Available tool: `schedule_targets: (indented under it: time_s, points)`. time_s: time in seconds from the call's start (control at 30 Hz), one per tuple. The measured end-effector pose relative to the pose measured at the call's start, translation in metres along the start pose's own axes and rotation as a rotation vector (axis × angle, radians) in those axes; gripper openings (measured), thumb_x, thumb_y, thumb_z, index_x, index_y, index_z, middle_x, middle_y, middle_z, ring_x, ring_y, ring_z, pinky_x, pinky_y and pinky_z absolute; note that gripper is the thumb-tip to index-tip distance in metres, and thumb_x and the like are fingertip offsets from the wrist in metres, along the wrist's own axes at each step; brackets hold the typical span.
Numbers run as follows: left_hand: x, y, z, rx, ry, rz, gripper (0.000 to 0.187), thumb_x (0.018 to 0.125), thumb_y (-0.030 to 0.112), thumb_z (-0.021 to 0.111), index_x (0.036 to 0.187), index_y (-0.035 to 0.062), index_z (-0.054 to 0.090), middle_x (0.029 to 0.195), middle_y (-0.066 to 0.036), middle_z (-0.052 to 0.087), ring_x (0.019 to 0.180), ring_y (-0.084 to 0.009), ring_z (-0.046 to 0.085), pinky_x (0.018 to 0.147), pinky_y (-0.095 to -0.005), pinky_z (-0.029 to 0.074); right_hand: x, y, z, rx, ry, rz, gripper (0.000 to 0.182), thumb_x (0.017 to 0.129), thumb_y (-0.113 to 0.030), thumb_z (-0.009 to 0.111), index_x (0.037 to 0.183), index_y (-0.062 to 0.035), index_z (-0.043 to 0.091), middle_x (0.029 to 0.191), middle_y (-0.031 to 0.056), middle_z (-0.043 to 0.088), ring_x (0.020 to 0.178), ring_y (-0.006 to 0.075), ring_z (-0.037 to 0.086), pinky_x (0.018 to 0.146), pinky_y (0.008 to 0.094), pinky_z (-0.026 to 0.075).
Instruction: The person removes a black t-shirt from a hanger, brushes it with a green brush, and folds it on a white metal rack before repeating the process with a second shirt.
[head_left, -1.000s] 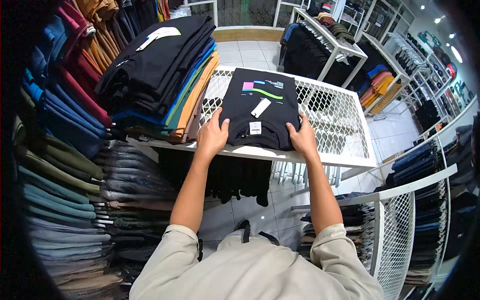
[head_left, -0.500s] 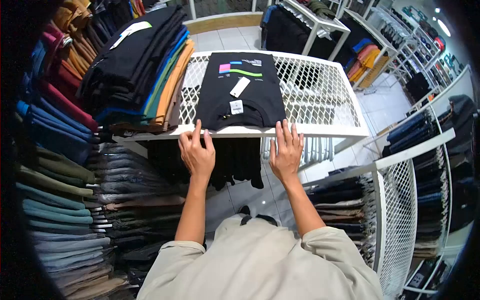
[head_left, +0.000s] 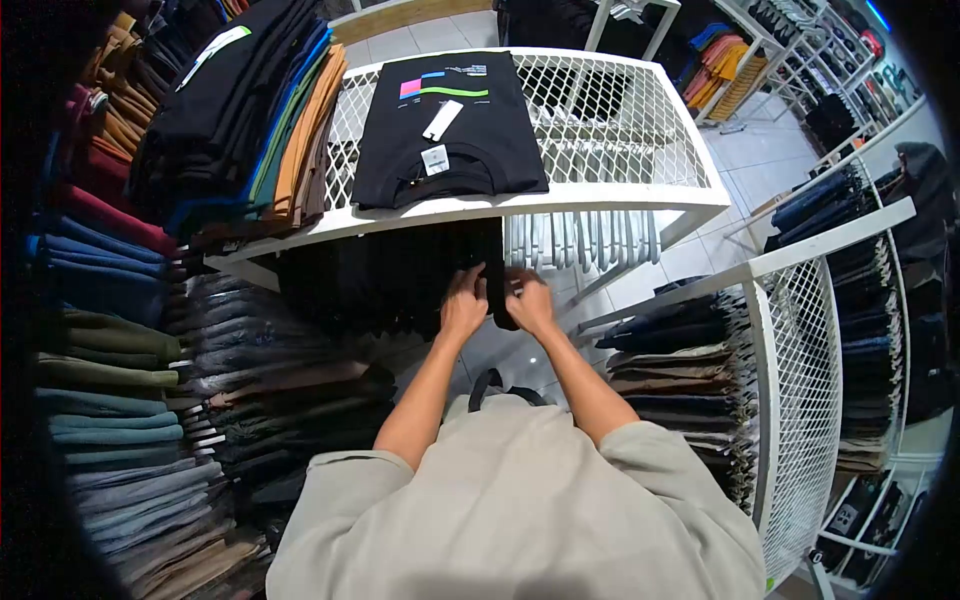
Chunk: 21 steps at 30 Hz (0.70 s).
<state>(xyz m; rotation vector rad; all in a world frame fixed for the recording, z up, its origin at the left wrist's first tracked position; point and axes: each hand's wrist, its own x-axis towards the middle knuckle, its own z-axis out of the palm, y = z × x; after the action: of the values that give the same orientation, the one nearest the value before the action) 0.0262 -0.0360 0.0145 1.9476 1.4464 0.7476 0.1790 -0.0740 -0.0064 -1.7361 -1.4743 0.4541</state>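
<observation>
A folded black T-shirt [head_left: 460, 135] with a colourful print, a white tag and a neck label lies on the white mesh shelf [head_left: 620, 195]. Below the shelf's front edge hang black garments [head_left: 390, 265]. My left hand [head_left: 464, 305] is at their right end, its fingers bent against the dark cloth. Just right of it, my right hand [head_left: 528, 303] is curled at the edge of the last black garment, beside a row of white hangers [head_left: 585, 238]. Some fingertips of both hands are lost against the dark cloth.
A tall stack of folded shirts [head_left: 240, 110] stands on the shelf's left. Folded trousers [head_left: 110, 430] fill the left side. At the right are a white mesh rack [head_left: 800, 410] and more folded trousers [head_left: 680, 390]. White tiles [head_left: 770, 185] cover the floor.
Both hands have left the shelf edge beside the folded T-shirt, dropping below it and coming together at the hanging black garments. The view has shifted, so the shelf sits higher.
</observation>
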Motion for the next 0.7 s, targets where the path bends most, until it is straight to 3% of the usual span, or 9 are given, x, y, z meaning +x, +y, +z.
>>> schedule_targets:
  time_s: [0.1,0.2,0.27,0.33,0.53,0.7]
  points:
    - [0.015,-0.014,0.016,0.005,0.007,0.026,0.034,0.098,0.02,0.052,0.13,0.0151,0.062,0.12,-0.018,0.063,0.111,-0.0398,0.061,0.094,-0.0477,0.05,0.023,0.014,0.027,0.19,-0.027,0.13,0.031,0.087,-0.011,0.062,0.114,0.0008,0.067,0.107,0.0234,0.069,0.094,0.0395,0.069,0.08,0.0444,0.056]
    - [0.024,-0.026,0.025,0.058,0.061,0.059,0.037,0.098,0.017,0.051,0.134,0.0156,0.059,0.123,-0.015,0.061,0.115,-0.0383,0.059,0.097,-0.0475,0.05,0.043,0.012,0.039,-0.007,0.037,-0.025,0.031,0.087,-0.012,0.061,0.116,0.0006,0.066,0.107,0.023,0.069,0.096,0.0416,0.067,0.083,0.0472,0.055]
    - [0.024,-0.023,0.018,0.025,-0.074,0.008,0.04,0.097,0.015,0.051,0.137,0.0166,0.057,0.129,-0.014,0.06,0.12,-0.0368,0.058,0.1,-0.0471,0.049,0.05,0.005,0.045,-0.101,0.068,0.104,0.032,0.089,-0.014,0.06,0.118,-0.0009,0.065,0.107,0.0224,0.069,0.098,0.0427,0.066,0.087,0.049,0.053]
    - [0.025,-0.023,0.019,0.058,-0.083,-0.029,0.042,0.097,0.013,0.05,0.138,0.0172,0.057,0.133,-0.013,0.058,0.122,-0.0362,0.057,0.101,-0.0469,0.049,0.053,-0.004,0.046,-0.131,0.119,0.122,0.034,0.09,-0.017,0.059,0.12,-0.0031,0.064,0.106,0.0222,0.069,0.1,0.0435,0.065,0.091,0.0504,0.051]
    - [0.03,-0.026,0.015,0.126,-0.165,-0.108,0.045,0.096,0.01,0.047,0.139,0.0185,0.056,0.141,-0.013,0.055,0.124,-0.0357,0.057,0.103,-0.0462,0.048,0.072,-0.002,0.05,-0.118,-0.03,0.387,0.035,0.095,-0.024,0.058,0.123,-0.003,0.061,0.107,0.0257,0.068,0.1,0.0469,0.064,0.092,0.0529,0.049]
    - [0.03,-0.028,0.008,0.123,-0.221,-0.101,0.046,0.094,0.008,0.047,0.138,0.0189,0.058,0.142,-0.011,0.055,0.125,-0.0349,0.057,0.103,-0.0457,0.048,0.071,0.02,0.067,0.03,0.029,0.294,0.036,0.099,-0.027,0.052,0.121,0.0011,0.057,0.108,0.0284,0.066,0.103,0.0479,0.062,0.091,0.0549,0.047]
